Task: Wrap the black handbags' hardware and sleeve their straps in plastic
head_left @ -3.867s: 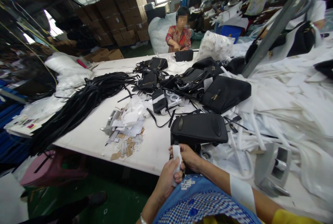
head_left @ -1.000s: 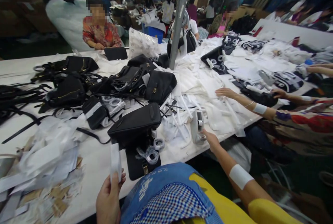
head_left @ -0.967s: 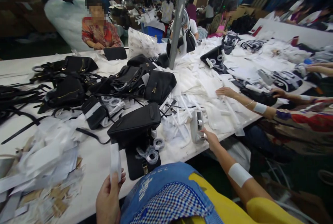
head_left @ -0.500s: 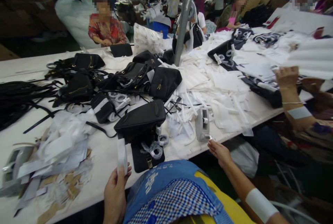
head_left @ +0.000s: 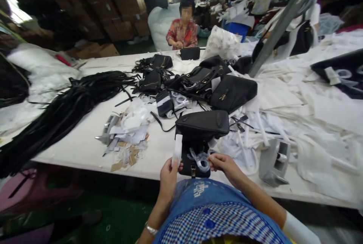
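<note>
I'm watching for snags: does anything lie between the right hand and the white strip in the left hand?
Yes, in this view: a plastic-wrapped coil, over a black buckled piece, shows between the right hand and the white strip held by the left hand. It seems lower, so may not block a straight reach.

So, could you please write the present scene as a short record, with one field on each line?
left hand: holds a white strip, pointing up and away from the person
right hand: fingers drawn together beside a plastic-wrapped coil; whether they pinch something thin cannot be told
in front of hands: large black bag on the white table
right side: grey tape dispenser, apart from the right hand
left side: scrap pile; farther left, black straps in a bundle
across table: co-worker in a red patterned top
</note>
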`<state>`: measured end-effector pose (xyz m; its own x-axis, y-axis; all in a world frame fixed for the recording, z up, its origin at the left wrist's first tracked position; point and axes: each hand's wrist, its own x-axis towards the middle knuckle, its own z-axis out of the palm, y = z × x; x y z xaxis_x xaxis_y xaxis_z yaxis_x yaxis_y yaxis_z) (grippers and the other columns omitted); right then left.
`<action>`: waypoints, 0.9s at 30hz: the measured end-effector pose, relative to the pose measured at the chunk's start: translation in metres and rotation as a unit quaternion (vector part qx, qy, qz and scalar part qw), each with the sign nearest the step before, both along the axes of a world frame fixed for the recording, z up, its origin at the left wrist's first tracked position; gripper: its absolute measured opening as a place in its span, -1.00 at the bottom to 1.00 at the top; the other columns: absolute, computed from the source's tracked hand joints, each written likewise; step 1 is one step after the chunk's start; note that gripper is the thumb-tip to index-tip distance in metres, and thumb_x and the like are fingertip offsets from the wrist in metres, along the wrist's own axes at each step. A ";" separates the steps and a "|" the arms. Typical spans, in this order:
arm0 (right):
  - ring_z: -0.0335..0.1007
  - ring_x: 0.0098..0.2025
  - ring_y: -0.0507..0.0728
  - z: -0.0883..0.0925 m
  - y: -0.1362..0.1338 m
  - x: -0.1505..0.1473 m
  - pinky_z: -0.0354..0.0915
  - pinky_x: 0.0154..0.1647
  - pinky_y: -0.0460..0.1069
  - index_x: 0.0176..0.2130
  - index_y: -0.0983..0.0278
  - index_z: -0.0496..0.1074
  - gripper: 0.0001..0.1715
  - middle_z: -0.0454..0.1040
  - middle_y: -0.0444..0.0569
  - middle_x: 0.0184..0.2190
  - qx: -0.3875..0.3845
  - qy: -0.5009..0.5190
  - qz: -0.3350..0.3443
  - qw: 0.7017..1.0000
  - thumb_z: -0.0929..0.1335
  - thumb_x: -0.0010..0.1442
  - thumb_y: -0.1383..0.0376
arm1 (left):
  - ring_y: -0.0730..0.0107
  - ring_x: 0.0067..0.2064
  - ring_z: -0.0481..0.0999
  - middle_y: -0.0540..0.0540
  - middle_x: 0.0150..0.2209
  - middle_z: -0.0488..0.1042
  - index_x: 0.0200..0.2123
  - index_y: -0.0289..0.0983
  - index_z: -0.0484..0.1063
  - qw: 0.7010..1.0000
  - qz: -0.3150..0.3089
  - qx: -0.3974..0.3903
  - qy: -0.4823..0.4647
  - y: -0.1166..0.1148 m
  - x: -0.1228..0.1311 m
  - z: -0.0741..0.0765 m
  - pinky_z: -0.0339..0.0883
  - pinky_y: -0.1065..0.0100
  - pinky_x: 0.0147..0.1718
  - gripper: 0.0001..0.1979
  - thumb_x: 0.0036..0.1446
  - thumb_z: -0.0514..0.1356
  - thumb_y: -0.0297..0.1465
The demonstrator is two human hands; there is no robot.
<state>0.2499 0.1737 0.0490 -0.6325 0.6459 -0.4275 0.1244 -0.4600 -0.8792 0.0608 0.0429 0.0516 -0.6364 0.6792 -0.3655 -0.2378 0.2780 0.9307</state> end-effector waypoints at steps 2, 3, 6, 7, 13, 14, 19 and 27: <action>0.36 -0.51 0.01 0.019 -0.001 -0.047 0.25 -0.46 -0.11 -0.36 0.34 0.51 -0.56 0.47 -0.08 -0.53 0.017 0.033 0.092 0.995 0.38 0.09 -0.01 | 0.29 -0.29 0.48 -0.11 -0.36 0.51 -0.21 -0.35 0.46 0.999 -0.013 0.001 0.030 0.000 0.000 0.003 0.35 0.29 -0.21 -0.56 0.11 0.14 -0.06; 0.36 -0.52 0.00 0.023 -0.003 -0.066 0.24 -0.48 -0.12 -0.39 0.34 0.51 -0.54 0.47 -0.08 -0.54 0.026 0.036 0.123 0.991 0.37 0.09 -0.03 | 0.29 -0.30 0.47 -0.10 -0.36 0.50 -0.22 -0.34 0.46 0.999 -0.018 0.004 0.048 0.000 0.001 0.005 0.34 0.30 -0.23 -0.57 0.13 0.12 -0.07; 0.33 -0.59 -0.01 0.018 -0.009 -0.102 0.19 -0.56 -0.15 -0.48 0.36 0.48 -0.49 0.44 -0.08 -0.61 0.063 -0.001 0.155 0.986 0.37 0.07 -0.05 | 0.30 -0.30 0.45 -0.09 -0.37 0.49 -0.25 -0.31 0.45 0.994 -0.025 0.009 0.109 0.000 0.002 0.013 0.31 0.36 -0.29 -0.62 0.18 0.08 -0.11; 0.31 -0.61 -0.02 0.014 -0.010 -0.108 0.17 -0.59 -0.15 -0.51 0.36 0.47 -0.48 0.43 -0.09 -0.64 0.077 -0.019 0.157 0.984 0.37 0.06 -0.06 | 0.31 -0.31 0.44 -0.08 -0.37 0.49 -0.25 -0.30 0.45 0.991 -0.024 0.004 0.128 0.000 0.002 0.015 0.29 0.38 -0.31 -0.63 0.19 0.06 -0.12; 0.27 -0.72 -0.01 0.006 -0.005 -0.113 0.13 -0.71 -0.14 -0.61 0.32 0.44 -0.50 0.42 -0.10 -0.71 0.122 -0.111 0.208 0.964 0.38 0.03 -0.05 | 0.30 -0.35 0.43 -0.09 -0.38 0.51 -0.22 -0.28 0.47 0.986 -0.020 -0.033 0.161 -0.006 0.004 0.020 0.26 0.39 -0.36 -0.67 0.19 0.08 -0.16; 0.28 -0.72 -0.01 0.005 -0.005 -0.112 0.14 -0.71 -0.14 -0.61 0.31 0.43 -0.50 0.43 -0.10 -0.70 0.120 -0.115 0.209 0.964 0.38 0.03 -0.04 | 0.28 -0.34 0.45 -0.09 -0.38 0.51 -0.22 -0.27 0.48 0.988 -0.020 -0.032 0.149 -0.006 0.005 0.019 0.26 0.38 -0.35 -0.67 0.18 0.09 -0.15; 0.33 -0.71 0.03 -0.009 -0.005 -0.109 0.11 -0.76 -0.15 -0.63 0.29 0.41 -0.52 0.44 -0.09 -0.70 0.131 -0.110 0.202 0.964 0.42 -0.03 -0.05 | 0.22 -0.32 0.50 -0.12 -0.37 0.53 -0.23 -0.28 0.49 0.994 -0.012 -0.032 0.104 -0.007 0.005 0.019 0.31 0.34 -0.30 -0.63 0.12 0.14 -0.10; 0.20 -0.73 -0.04 -0.024 0.008 -0.103 0.10 -0.72 -0.16 -0.61 0.31 0.36 -0.51 0.38 -0.17 -0.72 0.086 -0.043 0.226 0.969 0.45 -0.06 -0.04 | 0.39 -0.35 0.46 -0.09 -0.37 0.49 -0.25 -0.34 0.50 0.989 0.012 0.024 -0.142 -0.007 0.010 0.015 0.37 0.42 -0.34 -0.59 0.05 0.23 -0.10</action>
